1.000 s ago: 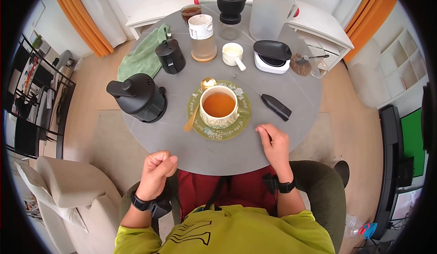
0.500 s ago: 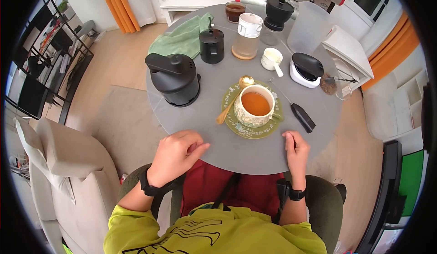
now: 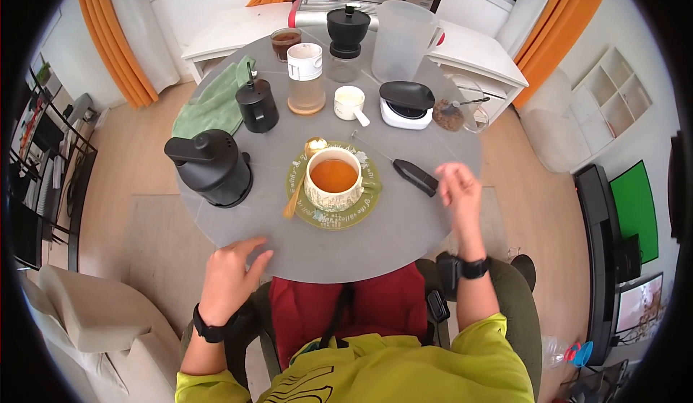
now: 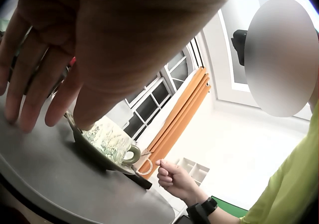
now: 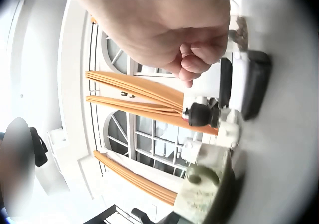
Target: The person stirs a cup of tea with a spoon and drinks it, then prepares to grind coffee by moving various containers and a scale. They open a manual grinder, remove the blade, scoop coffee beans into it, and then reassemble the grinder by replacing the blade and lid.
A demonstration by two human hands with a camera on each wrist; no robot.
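A patterned cup (image 3: 333, 179) of orange-brown liquid stands on a green saucer (image 3: 332, 221), a spoon (image 3: 294, 195) lying along the saucer's left side. The left hand (image 3: 229, 276) is at the table's front left edge, its fingers extended in the left wrist view and holding nothing. To the right of the cup, the right hand (image 3: 460, 195) is raised near the table's right edge, fingers bent, with nothing visible in it. Just left of that hand lies a black handheld frother (image 3: 415, 177), its thin wand pointing up and left.
Left on the table stands a black lidded appliance (image 3: 211, 168), with a green cloth (image 3: 209, 107) and a black pot (image 3: 257, 105) behind. Farther back are a white-topped glass container (image 3: 306, 85), small white pitcher (image 3: 350, 105), manual grinder (image 3: 348, 35), clear jug (image 3: 404, 42) and white scale (image 3: 406, 114).
The left hand has uncurled its fingers and shifted left. The right hand has risen and moved right, past the frother. The head view has swung right and back.
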